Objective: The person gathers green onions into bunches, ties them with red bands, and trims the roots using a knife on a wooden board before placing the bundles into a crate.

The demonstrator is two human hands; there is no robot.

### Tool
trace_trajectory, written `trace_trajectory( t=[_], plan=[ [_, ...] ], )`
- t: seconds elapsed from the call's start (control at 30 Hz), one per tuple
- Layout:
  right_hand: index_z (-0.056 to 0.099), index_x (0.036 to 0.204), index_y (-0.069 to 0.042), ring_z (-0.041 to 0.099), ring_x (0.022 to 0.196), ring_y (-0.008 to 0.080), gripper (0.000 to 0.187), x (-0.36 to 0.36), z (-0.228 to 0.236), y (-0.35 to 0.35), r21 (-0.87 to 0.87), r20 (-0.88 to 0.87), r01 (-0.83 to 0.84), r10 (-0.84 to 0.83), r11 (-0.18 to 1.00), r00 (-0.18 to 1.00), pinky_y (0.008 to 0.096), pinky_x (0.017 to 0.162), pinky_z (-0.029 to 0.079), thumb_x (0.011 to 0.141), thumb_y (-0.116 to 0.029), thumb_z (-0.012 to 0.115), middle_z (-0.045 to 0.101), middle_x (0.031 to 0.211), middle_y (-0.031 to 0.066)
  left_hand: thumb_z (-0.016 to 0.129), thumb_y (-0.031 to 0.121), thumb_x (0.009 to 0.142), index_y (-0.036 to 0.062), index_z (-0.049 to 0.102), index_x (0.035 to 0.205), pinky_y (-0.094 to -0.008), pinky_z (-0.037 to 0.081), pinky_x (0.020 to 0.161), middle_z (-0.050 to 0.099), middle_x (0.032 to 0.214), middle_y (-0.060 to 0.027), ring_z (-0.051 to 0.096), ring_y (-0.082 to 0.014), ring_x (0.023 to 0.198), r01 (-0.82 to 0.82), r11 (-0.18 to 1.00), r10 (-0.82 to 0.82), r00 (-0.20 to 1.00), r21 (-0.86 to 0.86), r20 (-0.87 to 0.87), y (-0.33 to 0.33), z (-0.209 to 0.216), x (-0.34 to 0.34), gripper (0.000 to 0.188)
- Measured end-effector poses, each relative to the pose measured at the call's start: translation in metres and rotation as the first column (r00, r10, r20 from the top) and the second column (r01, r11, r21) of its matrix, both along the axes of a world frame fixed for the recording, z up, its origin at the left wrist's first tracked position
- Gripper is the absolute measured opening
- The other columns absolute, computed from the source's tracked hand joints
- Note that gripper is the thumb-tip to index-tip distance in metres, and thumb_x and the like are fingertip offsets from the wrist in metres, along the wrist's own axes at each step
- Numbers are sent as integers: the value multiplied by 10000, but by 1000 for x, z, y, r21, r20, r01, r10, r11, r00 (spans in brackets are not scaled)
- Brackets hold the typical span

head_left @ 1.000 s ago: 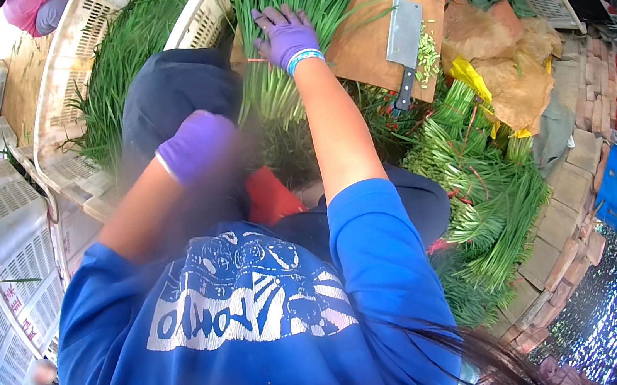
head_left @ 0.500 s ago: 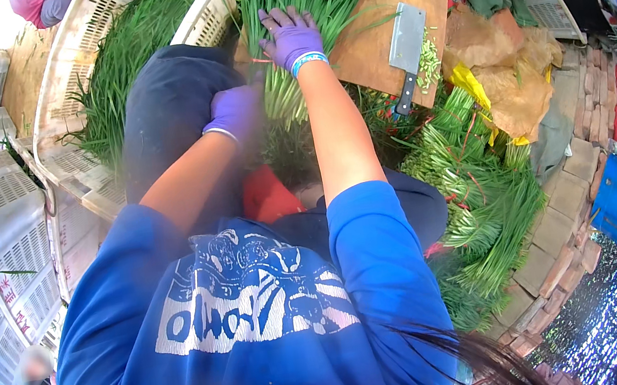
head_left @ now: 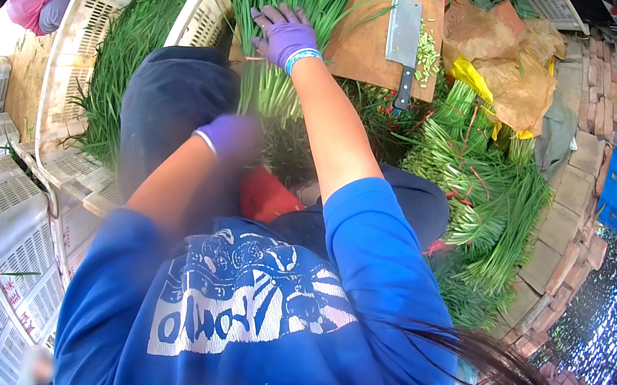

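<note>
- Slender, grassy leaves and pale, smooth stalks make up the bundle [head_left: 319,4], at far center just left of the wooden board [head_left: 359,42].
- Its long axis runs near to far, leaning slightly right; leaf tips point far, stalk ends near.
- The right hand [head_left: 284,36], in a thin purple glove, lies flat across it, fingers spread, not clenched.
- The left hand [head_left: 232,136], also gloved, blurs near the stalk ends; whether its fingers grasp anything cannot be told.
- On the board, a broad steel cleaver [head_left: 403,32] points its black handle near, beside chopped green bits [head_left: 428,56].
</note>
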State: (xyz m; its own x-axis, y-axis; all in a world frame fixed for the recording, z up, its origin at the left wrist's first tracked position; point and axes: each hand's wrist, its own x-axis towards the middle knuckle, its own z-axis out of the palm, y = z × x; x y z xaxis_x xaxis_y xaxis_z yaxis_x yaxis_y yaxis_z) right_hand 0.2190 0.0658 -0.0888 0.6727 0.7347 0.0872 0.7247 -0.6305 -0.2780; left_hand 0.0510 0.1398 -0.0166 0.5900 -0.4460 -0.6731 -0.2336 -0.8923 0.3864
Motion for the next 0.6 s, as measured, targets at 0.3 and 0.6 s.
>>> trace_trajectory(
  t=[0.3, 0.6],
  plan=[
    [317, 1327, -234, 282, 1263, 246, 553, -2, -6, -6, -4, 2, 9, -9, 1000, 1000, 419, 1050, 167, 825, -424, 449, 343, 1341, 7, 483, 261, 768, 130, 664, 851, -391, 472, 684, 640, 831, -87, 607, -269, 803, 39, 984, -97, 938, -176, -334, -31, 66, -57, 239],
    [356, 1304, -230, 313, 1234, 237, 550, 3, 3, 0, -9, 50, -9, 9, 1000, 999, 423, 1038, 185, 806, -415, 495, 381, 1298, 1, 580, 253, 770, 8, 565, 879, -306, 417, 531, 595, 764, -68, 532, -147, 636, -986, -60, 935, -1, -155, -355, -40, -39, -37, 268]
  ],
)
